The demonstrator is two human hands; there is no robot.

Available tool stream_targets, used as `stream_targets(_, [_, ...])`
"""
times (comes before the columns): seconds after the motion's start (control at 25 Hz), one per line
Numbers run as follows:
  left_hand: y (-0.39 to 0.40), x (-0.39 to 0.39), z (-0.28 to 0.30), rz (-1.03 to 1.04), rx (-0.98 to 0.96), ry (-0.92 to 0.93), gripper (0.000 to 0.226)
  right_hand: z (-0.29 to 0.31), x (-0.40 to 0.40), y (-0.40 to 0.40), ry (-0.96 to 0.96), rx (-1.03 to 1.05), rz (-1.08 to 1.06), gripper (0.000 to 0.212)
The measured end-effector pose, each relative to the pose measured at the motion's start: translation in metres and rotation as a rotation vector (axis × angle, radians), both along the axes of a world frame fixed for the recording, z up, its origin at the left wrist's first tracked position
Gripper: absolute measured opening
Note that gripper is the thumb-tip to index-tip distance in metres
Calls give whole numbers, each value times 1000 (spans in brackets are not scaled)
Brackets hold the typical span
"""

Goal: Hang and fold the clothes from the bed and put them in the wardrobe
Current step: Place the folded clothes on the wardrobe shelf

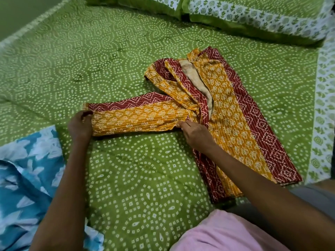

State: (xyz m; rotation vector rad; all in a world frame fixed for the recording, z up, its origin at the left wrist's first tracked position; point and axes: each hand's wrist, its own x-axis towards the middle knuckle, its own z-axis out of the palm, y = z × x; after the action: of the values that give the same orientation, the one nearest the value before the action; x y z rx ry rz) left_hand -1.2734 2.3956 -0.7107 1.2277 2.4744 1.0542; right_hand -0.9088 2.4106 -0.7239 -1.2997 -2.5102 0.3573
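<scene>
My left hand (79,126) pinches the cuff of the sleeve (134,115), which stretches toward nine o'clock from the yellow-and-red printed kurta (233,113) lying at the bed's (72,60) centre. My right hand (196,134) presses the underarm seam, grip curled on the cloth. At seven o'clock a blue-and-white garment (27,169) runs off the edge. Pillows (253,17) lie at twelve to one. At five o'clock pink cloth (226,234) is cut off. My right forearm hides part of the kurta's hem.
</scene>
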Motion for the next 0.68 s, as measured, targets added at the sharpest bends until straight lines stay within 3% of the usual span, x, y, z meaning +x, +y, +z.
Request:
stream_targets(0.08, [-5, 3, -2, 39, -66, 107, 28, -6, 4, -1, -34, -5, 26, 37])
stream_targets(0.2, [-3, 10, -5, 85, -360, 250, 32, -7, 7, -4, -238, -240, -12, 43])
stream_targets(0.28, [11, 26, 8, 126, -661, 386, 54, -3, 6, -2, -69, -158, -66, 38])
stream_targets(0.32, [20, 40, 14, 92, -695, 445, 64, -2, 5, -2, 78, -85, -129, 33])
stream_targets(0.4, [37, 86, 19, -107, -481, 424, 61, -2, 8, 4, 253, 37, -267, 23])
stream_targets(0.48, [48, 145, 20, -401, -220, 171, 41, -1, 17, 15, 322, 115, -391, 21])
stream_targets(0.56, [58, 202, 20, -570, -137, -161, 26, -2, 27, 24, 285, 189, -468, 27])
stream_targets(0.68, [94, 247, 16, -390, -141, -669, 23, -4, 37, 34, 229, 67, -565, 41])
